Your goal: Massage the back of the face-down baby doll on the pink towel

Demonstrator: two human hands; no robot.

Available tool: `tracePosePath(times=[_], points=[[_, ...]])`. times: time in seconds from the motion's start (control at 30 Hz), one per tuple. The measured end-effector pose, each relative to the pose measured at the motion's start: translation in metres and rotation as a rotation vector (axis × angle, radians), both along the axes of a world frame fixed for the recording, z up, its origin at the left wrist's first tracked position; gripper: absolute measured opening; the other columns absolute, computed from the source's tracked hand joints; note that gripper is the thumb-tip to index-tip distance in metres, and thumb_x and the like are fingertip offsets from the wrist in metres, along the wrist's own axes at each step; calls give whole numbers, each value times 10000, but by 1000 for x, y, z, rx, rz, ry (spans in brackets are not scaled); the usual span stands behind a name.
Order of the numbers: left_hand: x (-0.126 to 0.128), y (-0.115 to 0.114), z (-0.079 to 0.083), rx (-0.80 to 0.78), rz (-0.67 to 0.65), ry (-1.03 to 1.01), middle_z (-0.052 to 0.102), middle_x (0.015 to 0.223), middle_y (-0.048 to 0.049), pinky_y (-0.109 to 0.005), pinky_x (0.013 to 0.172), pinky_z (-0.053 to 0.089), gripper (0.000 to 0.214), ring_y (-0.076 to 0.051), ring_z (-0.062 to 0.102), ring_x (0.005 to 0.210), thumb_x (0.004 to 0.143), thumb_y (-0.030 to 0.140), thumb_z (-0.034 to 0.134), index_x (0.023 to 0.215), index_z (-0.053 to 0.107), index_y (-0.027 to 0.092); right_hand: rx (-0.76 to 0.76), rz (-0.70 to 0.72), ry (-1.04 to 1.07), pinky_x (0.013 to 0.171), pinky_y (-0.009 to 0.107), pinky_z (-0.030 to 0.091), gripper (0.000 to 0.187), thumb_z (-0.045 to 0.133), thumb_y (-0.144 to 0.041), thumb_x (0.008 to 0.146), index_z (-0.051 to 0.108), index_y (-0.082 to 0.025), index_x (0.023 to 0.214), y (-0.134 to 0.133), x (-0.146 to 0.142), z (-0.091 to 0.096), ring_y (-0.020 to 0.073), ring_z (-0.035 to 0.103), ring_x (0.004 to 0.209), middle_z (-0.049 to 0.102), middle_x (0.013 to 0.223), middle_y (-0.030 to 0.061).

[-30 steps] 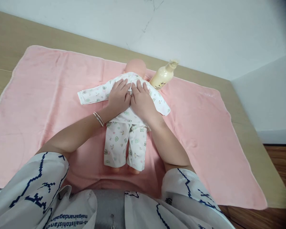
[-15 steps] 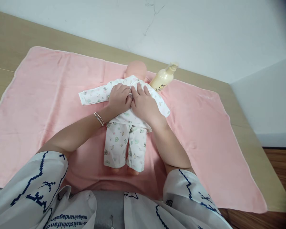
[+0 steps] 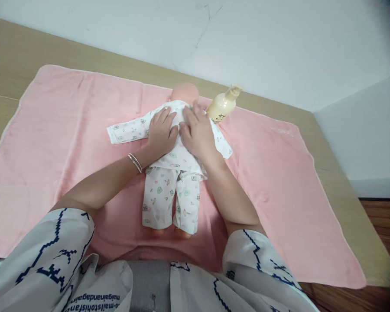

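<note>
A baby doll (image 3: 184, 92) lies on a pink blanket, its head toward the wall and no facial features showing. It wears a white printed top (image 3: 178, 157) and matching trousers (image 3: 158, 199), with both sleeves spread out sideways. My left hand (image 3: 162, 132) rests flat on the left side of the doll's upper body, fingers stretched out. On the right side of the upper body lies my right hand (image 3: 199, 134), its fingers spread and slightly blurred near the shoulder. Neither hand grips anything.
The pink blanket (image 3: 273, 182) covers much of a wooden table (image 3: 341, 190). Beside the doll's head, on the right, a cream pump bottle (image 3: 223, 105) leans over. A white wall (image 3: 263, 52) with cracks runs behind the table. Wooden floor (image 3: 383, 234) shows at the right.
My hands have moved apart: the right has shifted outward to the right and up toward the shoulder, the left's fingers have stretched out. The doll stays in place.
</note>
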State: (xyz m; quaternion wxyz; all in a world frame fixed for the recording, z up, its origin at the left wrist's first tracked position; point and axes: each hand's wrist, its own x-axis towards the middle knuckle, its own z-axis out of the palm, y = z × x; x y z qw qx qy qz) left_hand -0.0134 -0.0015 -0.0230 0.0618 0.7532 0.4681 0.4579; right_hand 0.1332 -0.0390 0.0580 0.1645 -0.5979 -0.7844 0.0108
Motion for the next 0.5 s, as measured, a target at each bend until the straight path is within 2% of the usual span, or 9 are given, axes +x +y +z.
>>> tracePosePath(times=[0.1,0.27,0.43,0.5], points=[[-1,0,0,-31,-8,-13,552,1501,-130,-509,1228,333,464,-290,465,1434,1029,473,358,1325,596,205,-52,95,-25,1233,654,221,537,299,-305,1022,420,-179,1529,-1,-1,-1,359,226,1558,312,1662,129],[-2,-1,-1,-16,-33,-37,573,1478,-125,-503,1236,321,462,-281,465,1434,1029,458,339,1320,596,208,92,3,30,1237,651,219,525,319,-330,1020,397,-238,1531,0,1,-1,335,179,1574,275,1680,83],[-2,0,-3,-35,-36,-62,561,1490,-118,-504,1248,305,463,-280,460,1438,1027,490,355,1311,601,219,-19,38,35,1218,681,230,527,346,-312,994,445,-196,1499,0,-2,-5,358,246,1551,350,1643,131],[-2,0,-3,-38,-43,-70,566,1483,-119,-506,1249,302,461,-280,457,1440,1027,490,357,1310,601,219,-8,38,68,1225,673,228,539,361,-311,985,431,-203,1509,0,-3,-6,343,237,1557,343,1648,123]])
